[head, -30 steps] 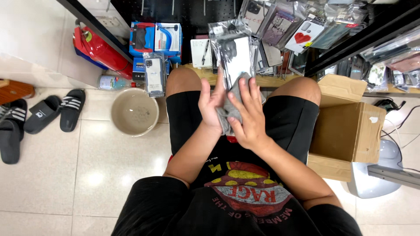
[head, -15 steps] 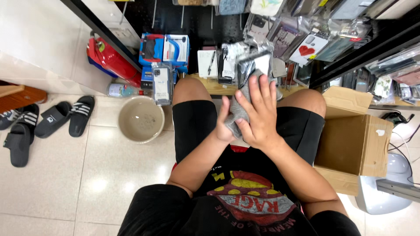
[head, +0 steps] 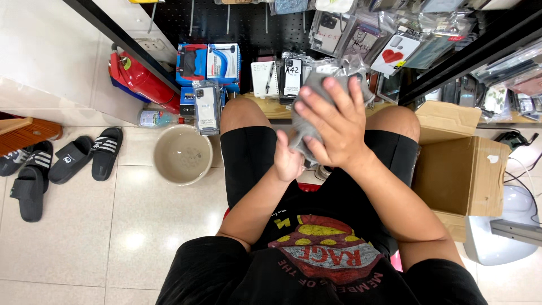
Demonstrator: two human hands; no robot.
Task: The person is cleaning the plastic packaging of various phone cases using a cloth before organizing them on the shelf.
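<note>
Watching the head view here: I'm seeing the person sitting with knees apart, holding a grey phone case in a crinkly clear plastic sleeve (head: pixel 316 113) up over the lap. The right hand (head: pixel 333 127) is spreading flat across the case, fingers splayed, pressing it steady. The left hand (head: pixel 289 164) is pinching the bottom edge from underneath, so both grips are closing on it, probably to keep the slippery sleeve from sliding.

Just right of the knee a brown cardboard box (head: pixel 463 169) is standing open, within easy reach. On the floor to the left a round beige plastic basin (head: pixel 183 153) is sitting, with black slide sandals (head: pixel 68 164) further off. Farther ahead, packaged phone cases (head: pixel 361 34) are hanging on a black pegboard.
</note>
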